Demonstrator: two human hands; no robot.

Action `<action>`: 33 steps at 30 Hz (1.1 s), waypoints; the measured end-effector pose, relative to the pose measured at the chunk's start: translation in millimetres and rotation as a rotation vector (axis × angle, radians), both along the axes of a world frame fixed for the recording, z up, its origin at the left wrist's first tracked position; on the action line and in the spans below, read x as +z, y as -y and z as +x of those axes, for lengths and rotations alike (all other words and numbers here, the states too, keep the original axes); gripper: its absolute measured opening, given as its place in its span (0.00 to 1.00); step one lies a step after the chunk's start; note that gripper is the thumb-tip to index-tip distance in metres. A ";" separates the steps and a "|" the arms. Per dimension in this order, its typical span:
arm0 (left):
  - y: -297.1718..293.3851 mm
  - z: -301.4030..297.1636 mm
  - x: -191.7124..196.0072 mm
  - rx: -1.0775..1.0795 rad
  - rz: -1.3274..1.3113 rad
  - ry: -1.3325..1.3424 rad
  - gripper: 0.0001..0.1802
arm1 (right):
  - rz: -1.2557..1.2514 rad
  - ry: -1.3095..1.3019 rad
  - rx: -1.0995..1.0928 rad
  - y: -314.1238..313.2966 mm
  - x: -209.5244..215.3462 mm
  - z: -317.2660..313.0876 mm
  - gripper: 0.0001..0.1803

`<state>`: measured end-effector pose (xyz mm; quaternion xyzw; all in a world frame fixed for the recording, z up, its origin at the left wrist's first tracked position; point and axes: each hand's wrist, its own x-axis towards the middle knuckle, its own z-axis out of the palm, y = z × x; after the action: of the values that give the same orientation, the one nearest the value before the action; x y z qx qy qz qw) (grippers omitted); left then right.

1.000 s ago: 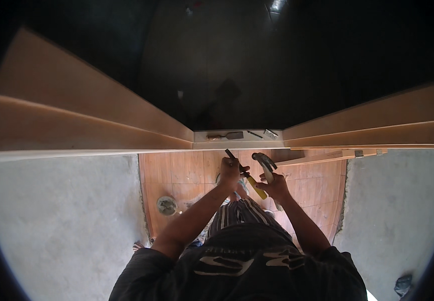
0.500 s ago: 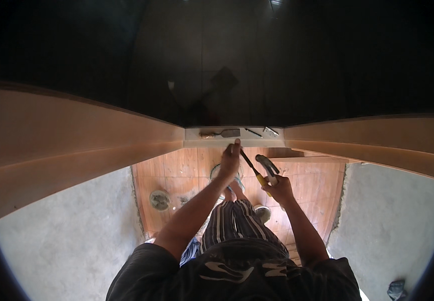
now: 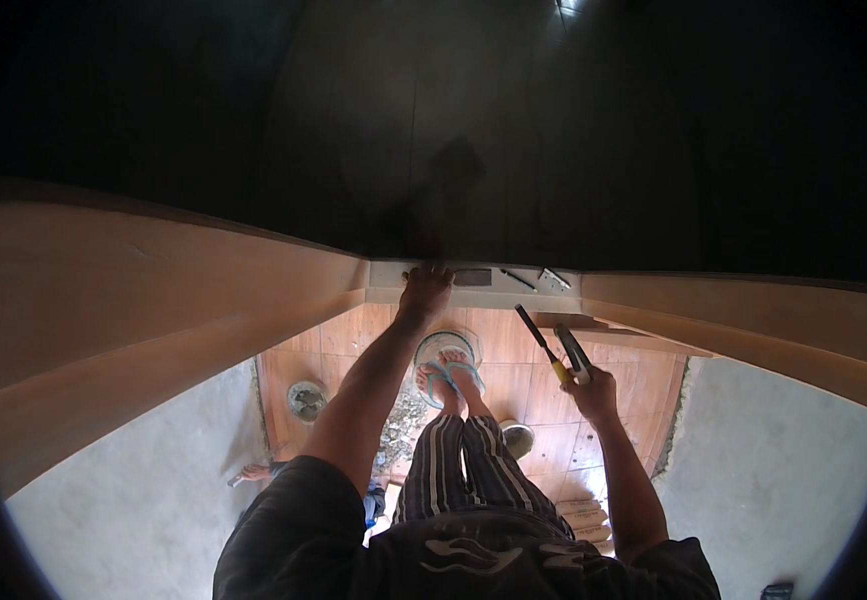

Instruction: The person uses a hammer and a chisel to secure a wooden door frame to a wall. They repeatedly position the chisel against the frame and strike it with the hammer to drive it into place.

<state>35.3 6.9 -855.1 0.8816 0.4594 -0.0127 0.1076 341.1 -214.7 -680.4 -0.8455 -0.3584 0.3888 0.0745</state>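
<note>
My left hand (image 3: 426,292) is on the pale ledge (image 3: 513,299), its fingers curled over the handle of a broad-bladed chisel. The flat blade of that broad chisel (image 3: 473,277) shows to the right of the fingers; its handle is hidden beneath them. My right hand (image 3: 595,394) is closed around two tools at once, over the floor to the right. One is a narrow chisel (image 3: 535,332) with a yellow grip and a dark shaft. Beside it is a hammer (image 3: 571,350), its dark head pointing up and away; its handle is mostly covered by my hand.
A thin dark pen-like tool (image 3: 518,279) and a small metal piece (image 3: 554,279) lie on the ledge. Wooden frame boards (image 3: 173,275) run along both sides. Below are a tiled floor (image 3: 353,330), two round containers (image 3: 306,400) and rubble (image 3: 400,435). Another person's hand (image 3: 253,473) shows at lower left.
My left hand has left the narrow chisel's tip and moved left onto the broad chisel's handle. My right hand, holding the hammer and narrow chisel, has shifted right and slightly nearer.
</note>
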 end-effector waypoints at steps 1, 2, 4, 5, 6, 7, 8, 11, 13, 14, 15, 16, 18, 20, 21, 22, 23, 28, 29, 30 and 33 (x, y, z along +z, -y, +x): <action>4.8 1.3 7.6 0.035 -0.034 0.029 0.20 | 0.005 0.025 0.044 -12.0 -1.3 1.4 0.19; 16.3 1.2 16.6 0.073 -0.066 0.057 0.18 | 0.011 0.050 0.090 -24.6 -2.8 2.5 0.19; 54.2 -14.1 24.7 0.125 -0.135 0.131 0.18 | 0.083 0.095 0.184 -45.2 -7.9 -10.7 0.19; 80.3 -27.3 23.7 0.140 -0.168 0.181 0.20 | 0.123 0.117 0.231 -58.5 -11.7 -19.3 0.19; 105.6 -41.7 27.8 0.150 -0.266 0.211 0.20 | 0.121 0.107 0.265 -72.6 -15.6 -28.2 0.19; 132.8 -58.4 32.5 0.167 -0.362 0.240 0.21 | 0.119 0.096 0.306 -88.8 -19.6 -38.9 0.19; 160.3 -72.4 36.7 0.204 -0.432 0.206 0.21 | 0.118 0.085 0.346 -103.4 -24.2 -47.6 0.19; 241.3 -123.9 34.5 0.312 -0.647 0.086 0.22 | 0.206 0.137 0.531 -137.6 -63.6 -73.5 0.18; 284.6 -160.3 33.3 0.336 -0.714 0.016 0.22 | 0.165 0.121 0.586 -162.7 -74.8 -91.8 0.17; 301.7 -174.9 37.6 0.357 -0.756 -0.005 0.22 | 0.142 0.113 0.615 -172.8 -80.2 -99.8 0.16; 315.8 -187.6 44.2 0.379 -0.795 -0.025 0.22 | 0.156 0.109 0.632 -180.7 -83.9 -106.5 0.16; 328.6 -198.3 51.2 0.405 -0.831 -0.044 0.22 | 0.175 0.107 0.652 -187.8 -85.8 -112.9 0.17; 349.5 -218.0 65.5 0.425 -0.845 -0.057 0.22 | 0.241 0.122 0.697 -197.4 -96.6 -120.5 0.18; 367.4 -226.2 75.1 0.471 -0.848 -0.055 0.23 | 0.275 0.150 0.741 -206.0 -107.8 -124.7 0.19; 378.0 -231.7 76.5 0.497 -0.842 -0.040 0.23 | 0.293 0.160 0.759 -208.3 -112.6 -128.1 0.19; 387.3 -235.0 75.3 0.520 -0.837 -0.023 0.23 | 0.321 0.199 0.794 -208.5 -116.8 -129.9 0.19; 393.2 -239.7 72.6 0.542 -0.831 -0.007 0.23 | 0.341 0.205 0.783 -208.5 -120.7 -131.5 0.19; 385.9 -214.2 74.3 0.689 -0.890 0.029 0.21 | 0.340 0.194 0.720 -211.5 -143.0 -135.2 0.21; 380.5 -207.9 74.6 0.710 -0.896 0.041 0.20 | 0.316 0.188 0.707 -211.7 -144.0 -136.5 0.21; 377.4 -199.9 74.1 0.717 -0.870 0.044 0.19 | 0.291 0.183 0.696 -211.8 -143.1 -138.3 0.21; 361.5 -182.2 69.7 0.701 -0.825 0.125 0.18 | 0.291 0.176 0.689 -210.9 -139.5 -139.5 0.19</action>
<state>-146.9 -354.6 -785.4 0.5592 0.6755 -0.1026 0.4695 201.5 -3.9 -819.8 -0.6863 -0.6778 0.2622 0.0277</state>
